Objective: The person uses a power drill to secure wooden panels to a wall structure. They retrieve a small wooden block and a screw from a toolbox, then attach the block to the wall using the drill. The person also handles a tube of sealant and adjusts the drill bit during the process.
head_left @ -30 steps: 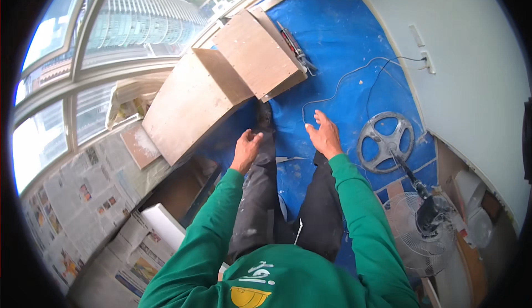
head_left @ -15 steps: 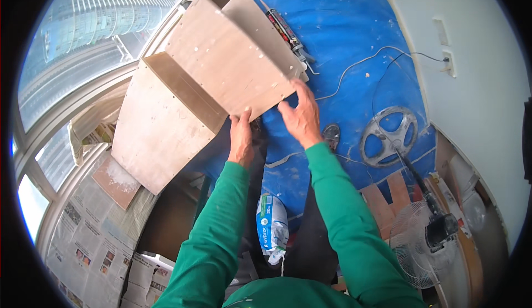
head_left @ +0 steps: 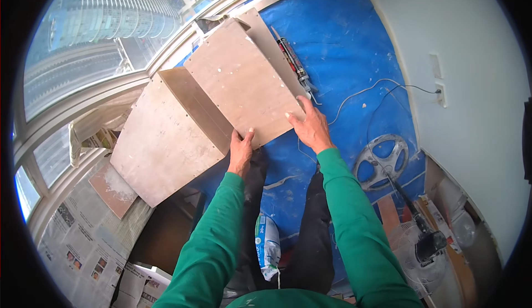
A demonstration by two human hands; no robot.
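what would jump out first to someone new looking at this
Probably the big pale wooden box at upper centre, with the left hand and right hand at its near edge. Next, the bright blue floor sheet beside it, reaching towards the upper right. Then the dusty pedestal fan at lower right.

A blue floor sheet (head_left: pixel 354 42) is spread across the centre. A caulking gun (head_left: pixel 292 57) is laid on it at upper centre, a fan base (head_left: pixel 400 148) at centre right.

A caulking gun (head_left: pixel 293 59) lies on blue sheeting (head_left: pixel 354 36), with a round-based fan (head_left: pixel 429 246) near the pale wall (head_left: pixel 468 108).
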